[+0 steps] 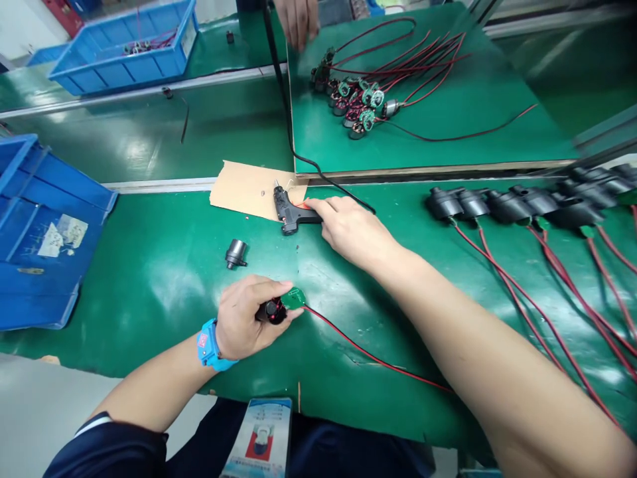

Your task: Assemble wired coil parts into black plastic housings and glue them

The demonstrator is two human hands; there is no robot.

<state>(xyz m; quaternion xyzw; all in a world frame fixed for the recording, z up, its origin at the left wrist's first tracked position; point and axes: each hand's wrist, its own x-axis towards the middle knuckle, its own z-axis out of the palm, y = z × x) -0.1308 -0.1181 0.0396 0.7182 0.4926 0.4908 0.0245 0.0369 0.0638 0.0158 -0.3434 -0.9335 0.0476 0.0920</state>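
My left hand (246, 322) is closed round a small black motor part (273, 311) with a green circuit board (293, 297) on its end. A red wire (373, 358) trails from it to the right across the green mat. A blue wrist strap (209, 345) sits on that wrist. My right hand (348, 229) reaches forward and its fingers rest on the handle of a black glue gun (291, 209), which lies on a piece of cardboard (243, 189). A loose grey cylindrical housing (235, 253) lies between the two hands.
A row of black assembled units (522, 202) with red wires lies at the right. A raised green board (448, 126) holds several small motors (355, 103) with red wires; another person's hand (298, 20) reaches there. Blue bins stand at left (44, 226) and far back (124, 50).
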